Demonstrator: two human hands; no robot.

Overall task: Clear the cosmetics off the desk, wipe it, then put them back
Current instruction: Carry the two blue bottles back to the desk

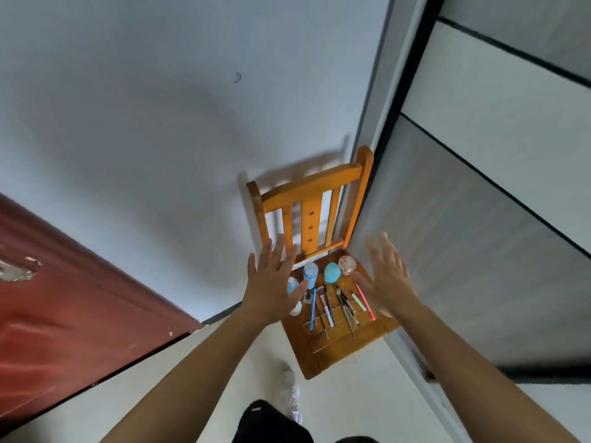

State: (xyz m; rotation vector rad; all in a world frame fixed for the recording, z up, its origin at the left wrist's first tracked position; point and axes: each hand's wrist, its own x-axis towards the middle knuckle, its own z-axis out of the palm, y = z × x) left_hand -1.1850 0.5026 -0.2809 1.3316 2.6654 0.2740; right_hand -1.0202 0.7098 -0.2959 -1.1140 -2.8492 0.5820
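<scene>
Cosmetics [327, 302]: gathered on the far half of a wooden chair [335, 350] seat; no desk is in view.
Containers: a pale blue bottle [311, 271], a teal egg-shaped case [331, 272] and a clear faceted jar [347, 264] stand in a row at the far edge, just before the backrest.
Sticks: a blue pencil [313, 310], several brushes [343, 306] and a pink pencil [364, 301] lie side by side nearer, running roughly near to far.
Progress: clearing looks done, since the items sit on the chair; whether the desk is wiped cannot be told; putting them back remains.
Left hand [271, 282]: open, fingers spread and straight, holding nothing, over the seat's left edge and hiding part of another pale bottle.
Right hand [388, 276]: open, fingers flat and motion-blurred, holding nothing, over the seat's right edge.
Materials: orange varnished wood, slatted back, seat grooved into squares; smooth plastic bottles; glassy jar; thin rigid sticks.
Surroundings: white wall [160, 123] far, dark red door [64, 298] left, grey panelled door [479, 219] right, white shoe [289, 394] near.
</scene>
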